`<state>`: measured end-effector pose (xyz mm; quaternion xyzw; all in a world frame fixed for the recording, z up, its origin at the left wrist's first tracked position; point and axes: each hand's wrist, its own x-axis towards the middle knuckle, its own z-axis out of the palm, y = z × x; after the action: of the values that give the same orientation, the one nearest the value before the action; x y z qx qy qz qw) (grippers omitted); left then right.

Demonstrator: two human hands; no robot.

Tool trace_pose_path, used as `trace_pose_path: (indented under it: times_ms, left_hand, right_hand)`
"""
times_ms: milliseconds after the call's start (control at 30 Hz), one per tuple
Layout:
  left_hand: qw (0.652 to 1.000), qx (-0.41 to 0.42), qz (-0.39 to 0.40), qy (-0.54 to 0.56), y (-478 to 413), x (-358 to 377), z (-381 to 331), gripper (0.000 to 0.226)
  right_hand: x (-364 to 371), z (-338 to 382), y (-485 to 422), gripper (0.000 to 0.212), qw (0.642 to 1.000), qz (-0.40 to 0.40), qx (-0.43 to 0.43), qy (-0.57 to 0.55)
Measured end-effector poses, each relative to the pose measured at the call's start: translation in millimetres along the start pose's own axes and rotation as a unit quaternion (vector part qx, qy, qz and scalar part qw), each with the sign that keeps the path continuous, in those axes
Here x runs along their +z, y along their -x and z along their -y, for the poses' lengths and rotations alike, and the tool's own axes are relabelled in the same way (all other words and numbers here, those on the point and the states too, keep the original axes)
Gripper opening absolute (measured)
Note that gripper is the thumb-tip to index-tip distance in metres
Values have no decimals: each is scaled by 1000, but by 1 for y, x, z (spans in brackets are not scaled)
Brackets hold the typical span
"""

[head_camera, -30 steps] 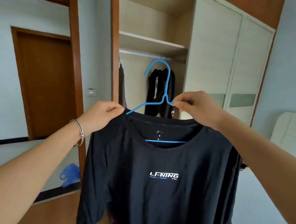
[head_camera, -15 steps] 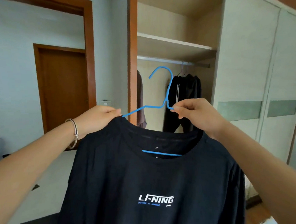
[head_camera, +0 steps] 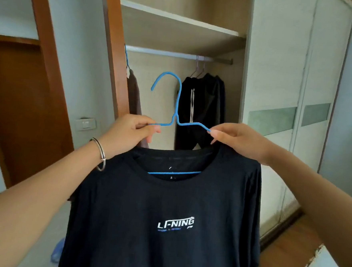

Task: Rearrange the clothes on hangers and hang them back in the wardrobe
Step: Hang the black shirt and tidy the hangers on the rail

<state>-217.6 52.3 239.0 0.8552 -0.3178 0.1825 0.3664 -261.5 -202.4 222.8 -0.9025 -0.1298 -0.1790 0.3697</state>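
A black T-shirt (head_camera: 166, 205) with white lettering hangs on a blue wire hanger (head_camera: 178, 104), held up in front of the open wardrobe. My left hand (head_camera: 127, 134) pinches the hanger's left arm just above the shirt's shoulder. My right hand (head_camera: 237, 139) pinches the right arm of the hanger at the collar. The hook points left and sits below the wardrobe rail (head_camera: 176, 54), apart from it.
Dark trousers (head_camera: 202, 106) hang on the rail to the right and a brown garment (head_camera: 135, 97) at the rail's left end. A shelf (head_camera: 178, 23) spans above the rail. Closed sliding doors (head_camera: 288, 99) stand to the right. A wooden door frame (head_camera: 112, 51) borders the opening.
I have come closer to the wardrobe. Both hands have shifted along the hanger: the left from the shirt's shoulder onto the wire, the right outward from the neck to the right arm.
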Motion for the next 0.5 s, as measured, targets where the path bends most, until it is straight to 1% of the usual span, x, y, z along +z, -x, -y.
trace_pose_path:
  times_ms: [100, 200, 300, 433, 500]
  left_hand:
    - [999, 11, 0, 32, -35, 19, 35, 18]
    - [998, 34, 17, 55, -68, 37, 63, 23]
    - [994, 61, 31, 82, -100, 49, 83, 32]
    - [988, 95, 28, 121, -150, 52, 103, 17]
    - [984, 119, 19, 134, -172, 55, 112, 18]
  right_hand:
    - [-2, -41, -5, 21, 998, -16, 56, -9]
    - [1, -63, -22, 20, 995, -64, 71, 41]
    - [6, -70, -43, 14, 990, -104, 77, 57]
    - [5, -69, -76, 9, 977, -176, 83, 91]
    - [5, -64, -91, 9, 969, -203, 99, 102]
